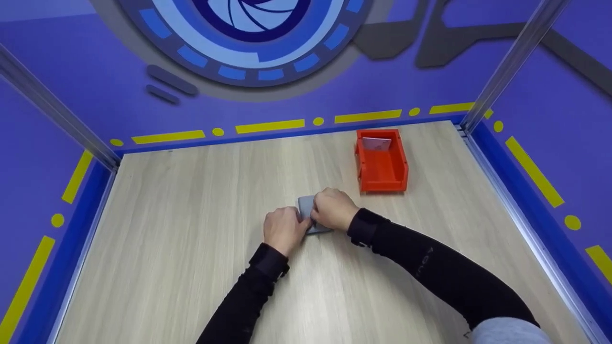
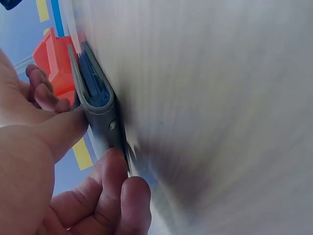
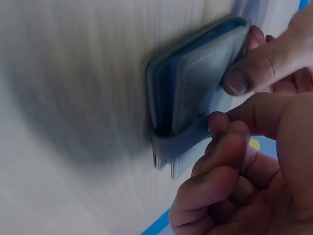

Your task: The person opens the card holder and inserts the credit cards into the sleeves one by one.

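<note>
A small grey-blue card wallet (image 1: pixel 306 204) lies on the table between my two hands. The left hand (image 1: pixel 283 230) holds it along its spine, the thumb (image 3: pixel 238 81) pressed on the stitched cover. My right hand (image 1: pixel 333 209) pinches the wallet's narrow strap (image 3: pixel 182 142) between thumb and curled fingers at the open side. Blue inner sleeves (image 2: pixel 92 81) show between the covers in the left wrist view, with a round metal snap (image 2: pixel 112 125) on the outside. From above, the right hand hides part of the wallet.
A red open-front plastic bin (image 1: pixel 383 185) stands behind and to the right of the hands, with a pinkish card (image 1: pixel 377 143) inside at its back. Blue-purple printed panels (image 1: pixel 267 110) wall in the wood-grain table (image 1: pixel 181 229) at the back and both sides.
</note>
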Demonstrator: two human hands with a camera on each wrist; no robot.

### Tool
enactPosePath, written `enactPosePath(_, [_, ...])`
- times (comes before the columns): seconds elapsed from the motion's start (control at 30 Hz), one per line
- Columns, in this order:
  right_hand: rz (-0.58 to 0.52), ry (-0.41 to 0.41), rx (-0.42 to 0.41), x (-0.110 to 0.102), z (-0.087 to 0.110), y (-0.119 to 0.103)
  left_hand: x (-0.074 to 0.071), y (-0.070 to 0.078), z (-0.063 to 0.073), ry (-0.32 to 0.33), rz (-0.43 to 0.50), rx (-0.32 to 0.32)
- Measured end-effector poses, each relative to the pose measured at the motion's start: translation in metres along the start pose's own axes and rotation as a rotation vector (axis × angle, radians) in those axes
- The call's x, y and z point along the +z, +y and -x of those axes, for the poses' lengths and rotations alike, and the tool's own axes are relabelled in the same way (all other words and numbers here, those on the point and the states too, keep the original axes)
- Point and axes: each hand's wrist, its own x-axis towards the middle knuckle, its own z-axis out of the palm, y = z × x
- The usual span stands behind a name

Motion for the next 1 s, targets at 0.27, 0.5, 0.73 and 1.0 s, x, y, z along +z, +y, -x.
enactPosePath(0.27, [0.022, -0.04, 0.02, -0.0001, -0.0032, -0.002, 0.0012, 0.0015, 0.0015, 0.006, -0.019, 0.008])
enactPosePath(0.5, [0.014, -0.087, 0.018, -0.0005, -0.0063, -0.0006, 0.0019, 0.0007, 0.001, 0.013, -0.028, 0.009])
enactPosePath(0.73, [0.011, -0.135, 0.024, 0.0018, -0.0065, -0.0036, 0.0019, -0.0007, 0.0025, 0.002, -0.028, -0.007])
enactPosePath(1.0, [0.0, -0.144, 0.051, 0.0032, -0.0071, -0.0046, 0.0021, -0.0013, 0.0019, -0.003, -0.036, -0.011])
